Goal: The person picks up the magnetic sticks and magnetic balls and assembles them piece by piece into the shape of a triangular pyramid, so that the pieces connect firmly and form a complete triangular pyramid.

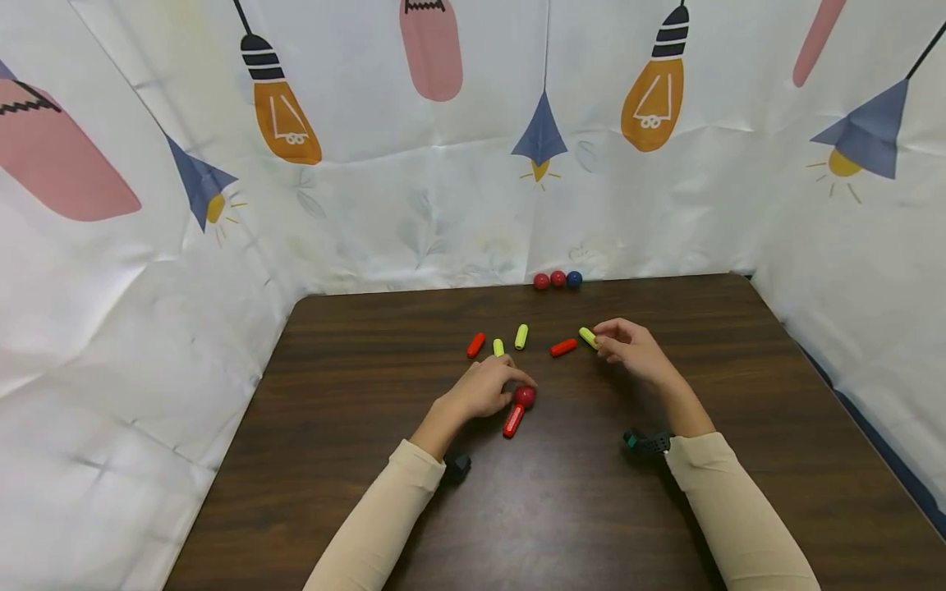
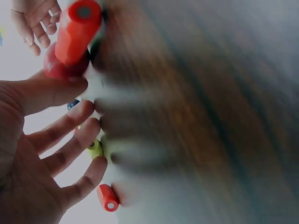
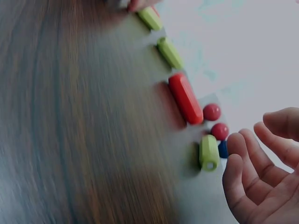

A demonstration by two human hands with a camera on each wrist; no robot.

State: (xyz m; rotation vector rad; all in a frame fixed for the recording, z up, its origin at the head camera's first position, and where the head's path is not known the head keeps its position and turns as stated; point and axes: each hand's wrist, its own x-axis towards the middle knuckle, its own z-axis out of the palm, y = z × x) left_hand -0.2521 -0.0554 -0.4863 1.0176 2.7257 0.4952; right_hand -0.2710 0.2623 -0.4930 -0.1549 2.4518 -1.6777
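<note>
My left hand (image 1: 482, 389) hovers low over the table beside a red ball (image 1: 525, 397), which meets the end of a red rod (image 1: 513, 422). In the left wrist view its thumb lies against or just next to that ball (image 2: 58, 70); the other fingers are spread and loosely bent. Close to a yellow-green rod (image 1: 587, 337) is my right hand (image 1: 631, 351). The right wrist view shows its fingers loosely bent, with the rod (image 3: 209, 153) beside the fingertips, not gripped. Another red rod (image 1: 564, 347) lies left of it.
Two yellow-green rods (image 1: 521, 336) and one more red rod (image 1: 476, 345) lie beyond the left hand. Two red balls (image 1: 550, 280) and a blue ball (image 1: 574, 279) line the back edge of the dark wooden table (image 1: 355, 361). Patterned white cloth (image 1: 458, 213) encloses the table's back and sides.
</note>
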